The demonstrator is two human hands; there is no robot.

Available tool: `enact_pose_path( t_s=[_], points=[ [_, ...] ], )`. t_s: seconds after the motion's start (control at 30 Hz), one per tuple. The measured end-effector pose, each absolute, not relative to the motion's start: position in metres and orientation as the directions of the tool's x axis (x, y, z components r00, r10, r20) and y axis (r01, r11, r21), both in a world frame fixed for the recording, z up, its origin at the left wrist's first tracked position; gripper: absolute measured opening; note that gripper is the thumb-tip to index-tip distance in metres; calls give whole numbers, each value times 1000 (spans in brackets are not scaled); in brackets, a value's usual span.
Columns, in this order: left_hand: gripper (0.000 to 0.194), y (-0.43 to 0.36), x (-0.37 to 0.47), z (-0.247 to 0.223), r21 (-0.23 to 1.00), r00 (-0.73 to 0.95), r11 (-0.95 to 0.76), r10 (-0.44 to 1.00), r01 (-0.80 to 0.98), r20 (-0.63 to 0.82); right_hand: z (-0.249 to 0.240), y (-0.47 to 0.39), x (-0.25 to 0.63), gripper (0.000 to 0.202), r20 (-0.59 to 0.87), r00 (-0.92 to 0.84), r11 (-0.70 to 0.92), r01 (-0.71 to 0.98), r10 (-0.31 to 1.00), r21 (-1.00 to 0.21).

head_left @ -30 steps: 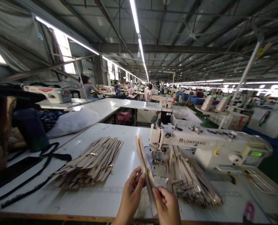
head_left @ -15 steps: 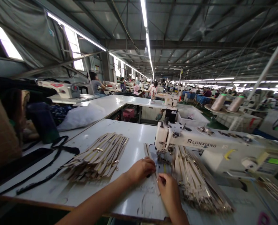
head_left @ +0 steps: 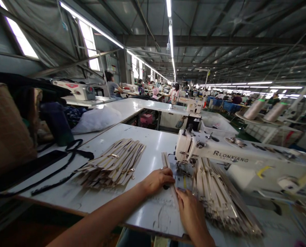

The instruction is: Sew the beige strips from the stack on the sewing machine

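Note:
A beige zipper strip lies lengthwise just left of the needle of a white sewing machine. My left hand is closed over its middle, fingers curled down on it. Lower down, my right hand pinches the same strip near its front end, thumb and fingertips together. On the left lies a fanned pile of beige zippers with metal pulls. To the right, partly under the machine arm, spreads another bundle of zippers.
Black straps, a dark bottle and a cardboard box crowd the left side. Thread cones stand at the right. A white bin sits behind the machine. Several people work farther back, one in a grey shirt.
The view has swung slightly left and down. My hands stay at the zipper strip; the right thumb and fingers now lie closer to my left hand, and the strip stands farther from the needle.

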State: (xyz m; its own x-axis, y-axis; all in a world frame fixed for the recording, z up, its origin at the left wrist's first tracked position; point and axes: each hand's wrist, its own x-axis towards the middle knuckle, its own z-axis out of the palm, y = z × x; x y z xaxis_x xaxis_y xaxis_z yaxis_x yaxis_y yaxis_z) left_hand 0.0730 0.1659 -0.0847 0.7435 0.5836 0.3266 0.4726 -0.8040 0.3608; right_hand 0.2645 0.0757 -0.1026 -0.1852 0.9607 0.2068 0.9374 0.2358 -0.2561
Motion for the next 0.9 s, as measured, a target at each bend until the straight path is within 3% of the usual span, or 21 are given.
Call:
enact_pose_path(
  t_s=[0.2, 0.37, 0.53, 0.9],
  points=[
    [27, 162, 75, -82, 346, 745, -807, 582, 479, 326, -120, 69, 274, 37, 345, -222, 341, 878, 912, -336],
    [26, 163, 76, -81, 300, 758, -825, 561, 479, 332, -131, 67, 277, 41, 427, -235, 390, 862, 873, -323],
    [25, 173, 76, -81, 252, 794, -846, 530, 470, 297, -131, 69, 277, 42, 419, -264, 410, 858, 869, -309],
    [28, 179, 72, -82, 155, 849, -898, 440, 412, 292, -127, 66, 278, 32, 457, -228, 440, 785, 860, -436]
  ],
)
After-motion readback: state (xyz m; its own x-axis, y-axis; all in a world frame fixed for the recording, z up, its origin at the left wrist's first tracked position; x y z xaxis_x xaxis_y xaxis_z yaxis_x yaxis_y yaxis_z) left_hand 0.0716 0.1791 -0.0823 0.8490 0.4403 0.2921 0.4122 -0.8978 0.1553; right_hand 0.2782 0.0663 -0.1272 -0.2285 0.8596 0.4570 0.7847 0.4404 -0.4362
